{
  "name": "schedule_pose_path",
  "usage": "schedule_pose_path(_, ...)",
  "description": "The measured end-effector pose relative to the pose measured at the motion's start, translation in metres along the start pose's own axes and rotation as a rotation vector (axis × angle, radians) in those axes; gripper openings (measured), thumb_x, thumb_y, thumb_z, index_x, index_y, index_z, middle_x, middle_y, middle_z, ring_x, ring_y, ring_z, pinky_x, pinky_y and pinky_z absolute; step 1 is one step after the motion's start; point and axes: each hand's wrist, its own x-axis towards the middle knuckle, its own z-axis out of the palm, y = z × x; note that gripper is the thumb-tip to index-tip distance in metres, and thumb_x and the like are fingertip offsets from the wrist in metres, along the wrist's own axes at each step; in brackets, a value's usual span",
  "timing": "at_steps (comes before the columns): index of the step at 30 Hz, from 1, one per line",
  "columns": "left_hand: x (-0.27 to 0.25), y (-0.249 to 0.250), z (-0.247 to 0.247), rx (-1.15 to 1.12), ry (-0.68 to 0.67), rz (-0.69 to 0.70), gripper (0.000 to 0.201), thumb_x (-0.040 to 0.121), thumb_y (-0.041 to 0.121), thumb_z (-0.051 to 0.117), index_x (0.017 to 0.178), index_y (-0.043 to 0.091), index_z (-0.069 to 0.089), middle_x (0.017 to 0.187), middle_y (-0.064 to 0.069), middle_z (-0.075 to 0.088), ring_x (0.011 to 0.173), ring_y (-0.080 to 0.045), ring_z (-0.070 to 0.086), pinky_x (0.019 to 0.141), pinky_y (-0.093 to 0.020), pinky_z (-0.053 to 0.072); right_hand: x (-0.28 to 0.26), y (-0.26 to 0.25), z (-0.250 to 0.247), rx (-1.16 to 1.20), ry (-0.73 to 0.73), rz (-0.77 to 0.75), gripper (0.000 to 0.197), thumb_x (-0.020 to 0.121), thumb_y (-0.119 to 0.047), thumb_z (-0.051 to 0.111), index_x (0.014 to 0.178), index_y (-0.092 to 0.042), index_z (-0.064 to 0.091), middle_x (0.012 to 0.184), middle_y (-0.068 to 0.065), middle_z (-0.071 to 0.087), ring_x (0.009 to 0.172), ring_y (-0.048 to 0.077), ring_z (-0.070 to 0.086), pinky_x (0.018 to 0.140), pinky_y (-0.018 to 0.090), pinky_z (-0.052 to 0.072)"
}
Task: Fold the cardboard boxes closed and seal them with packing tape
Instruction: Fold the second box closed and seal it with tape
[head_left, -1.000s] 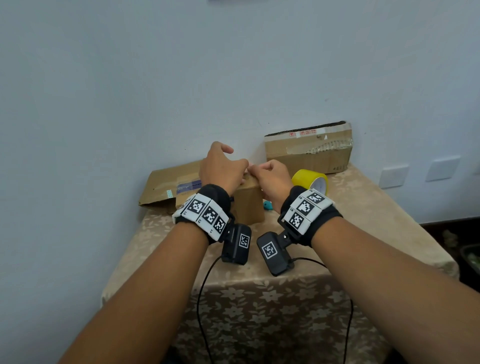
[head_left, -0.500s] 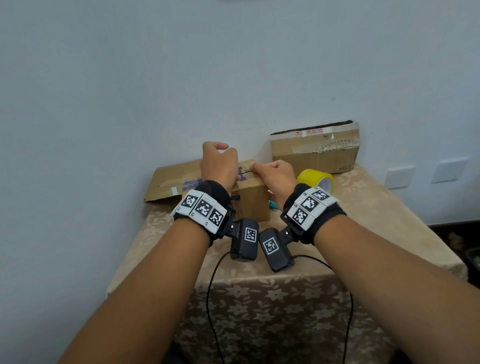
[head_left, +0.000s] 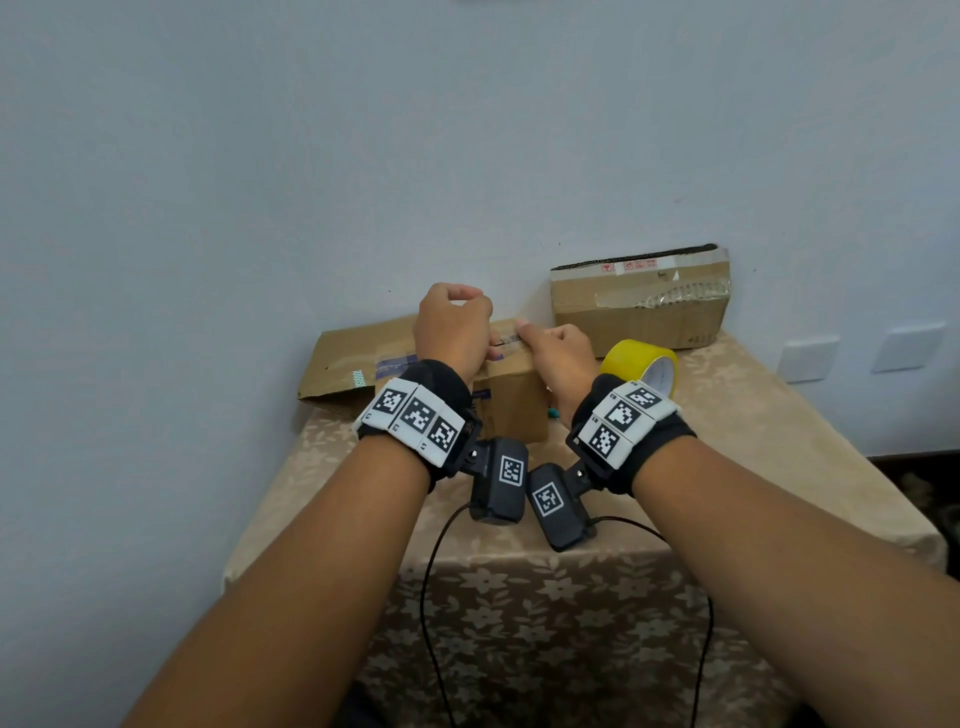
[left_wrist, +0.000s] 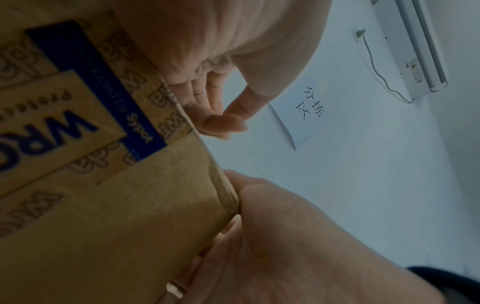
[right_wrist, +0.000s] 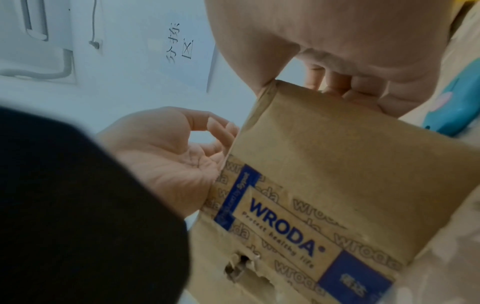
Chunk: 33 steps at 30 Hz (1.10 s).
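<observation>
A small brown box (head_left: 511, 402) printed WRODA (right_wrist: 350, 174) stands mid-table. My left hand (head_left: 454, 332) is at its top left edge, fingers curled over that edge (left_wrist: 207, 96), thumb tip close to the forefinger. My right hand (head_left: 553, 351) holds the top right corner, thumb on the near face and fingers behind (right_wrist: 337, 82). A yellow tape roll (head_left: 641, 366) stands just right of my right wrist. A second box (head_left: 641, 306) with old clear tape sits at the back right against the wall.
A flattened cardboard piece (head_left: 353, 358) lies behind and left of the small box. A teal tool (right_wrist: 462, 98) lies on the floral tablecloth (head_left: 753, 441) just right of the box. The wall is close behind; the table's edges drop off left and right.
My left hand has slid from the middle of the box top toward its left edge, apart from the right hand. The right hand stays at the top right corner.
</observation>
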Motion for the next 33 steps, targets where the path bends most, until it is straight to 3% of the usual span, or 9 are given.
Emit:
schedule_pose_path(2, 0.000, 0.000, 0.000, -0.032, -0.016, 0.005, 0.017, 0.094, 0.008, 0.052, 0.107, 0.012, 0.063, 0.083, -0.005, 0.065, 0.050, -0.016, 0.061, 0.064, -0.038, 0.060, 0.000, 0.002, 0.001, -0.001, 0.001, -0.007, 0.030, 0.093, -0.040, 0.070, 0.091, -0.016, 0.052, 0.092, 0.007, 0.058, 0.085, 0.023, 0.057, 0.082, 0.040, 0.050)
schedule_pose_path(8, 0.000, 0.000, 0.000, -0.088, -0.026, -0.038, 0.017, 0.097, 0.010, 0.053, 0.109, 0.010, 0.063, 0.102, -0.012, 0.069, 0.079, -0.027, 0.075, 0.073, -0.043, 0.065, -0.002, 0.000, 0.000, -0.045, 0.022, -0.020, 0.035, 0.078, -0.043, 0.082, 0.072, -0.020, 0.056, 0.077, 0.001, 0.064, 0.078, 0.022, 0.063, 0.076, 0.039, 0.055)
schedule_pose_path(11, -0.001, 0.001, 0.002, -0.096, -0.002, -0.036, 0.017, 0.096, 0.010, 0.053, 0.110, 0.010, 0.064, 0.097, -0.010, 0.067, 0.081, -0.027, 0.073, 0.076, -0.045, 0.064, -0.002, -0.002, 0.002, -0.073, 0.043, -0.036, 0.034, 0.080, -0.040, 0.082, 0.071, -0.020, 0.055, 0.080, 0.003, 0.066, 0.085, 0.026, 0.067, 0.083, 0.045, 0.058)
schedule_pose_path(14, -0.001, 0.000, 0.002, -0.115, 0.009, -0.029, 0.020, 0.097, 0.008, 0.053, 0.115, 0.010, 0.062, 0.102, -0.007, 0.064, 0.088, -0.024, 0.073, 0.074, -0.043, 0.065, -0.004, -0.004, 0.003, -0.082, 0.045, -0.053, 0.036, 0.085, -0.036, 0.078, 0.066, -0.019, 0.053, 0.076, 0.004, 0.060, 0.074, 0.022, 0.061, 0.076, 0.041, 0.055)
schedule_pose_path(17, -0.002, -0.002, 0.002, -0.137, 0.023, 0.006, 0.020, 0.097, 0.005, 0.053, 0.114, 0.010, 0.063, 0.113, -0.006, 0.063, 0.093, -0.021, 0.073, 0.070, -0.040, 0.065, -0.005, -0.003, 0.001, -0.067, 0.049, -0.057, 0.033, 0.090, -0.035, 0.074, 0.073, -0.019, 0.051, 0.078, 0.001, 0.058, 0.073, 0.017, 0.055, 0.074, 0.036, 0.049)
schedule_pose_path(21, -0.004, -0.002, 0.001, -0.153, -0.044, 0.023, 0.020, 0.099, 0.003, 0.051, 0.113, 0.009, 0.063, 0.118, -0.009, 0.062, 0.084, -0.020, 0.076, 0.067, -0.036, 0.064, -0.007, -0.004, 0.003, -0.069, 0.041, -0.058, 0.030, 0.089, -0.040, 0.075, 0.090, -0.016, 0.057, 0.087, 0.003, 0.062, 0.080, 0.019, 0.060, 0.077, 0.038, 0.052)
schedule_pose_path(24, -0.002, 0.000, -0.001, -0.139, -0.066, -0.027, 0.022, 0.098, 0.004, 0.049, 0.114, 0.009, 0.063, 0.121, -0.012, 0.060, 0.085, -0.022, 0.077, 0.066, -0.035, 0.064, -0.008, -0.004, 0.004, -0.057, 0.038, -0.058, 0.030, 0.090, -0.040, 0.073, 0.086, -0.014, 0.058, 0.087, 0.006, 0.063, 0.079, 0.020, 0.061, 0.078, 0.041, 0.054)
schedule_pose_path(29, 0.000, 0.000, -0.002, -0.130, -0.040, -0.021, 0.025, 0.099, 0.005, 0.046, 0.116, 0.009, 0.063, 0.119, -0.009, 0.060, 0.101, -0.022, 0.070, 0.070, -0.037, 0.065, -0.009, -0.010, 0.000, -0.056, 0.044, -0.063, 0.025, 0.097, -0.042, 0.061, 0.088, -0.020, 0.053, 0.085, -0.001, 0.058, 0.078, 0.019, 0.053, 0.073, 0.035, 0.043)
schedule_pose_path(33, -0.003, 0.004, -0.001, -0.130, -0.011, 0.048, 0.023, 0.098, 0.003, 0.047, 0.110, 0.010, 0.066, 0.116, -0.004, 0.062, 0.103, -0.018, 0.069, 0.069, -0.041, 0.065, -0.012, -0.025, -0.008, -0.090, 0.030, -0.135, 0.011, 0.093, -0.030, 0.063, 0.096, -0.022, 0.057, 0.094, -0.003, 0.061, 0.086, 0.019, 0.057, 0.080, 0.040, 0.050)
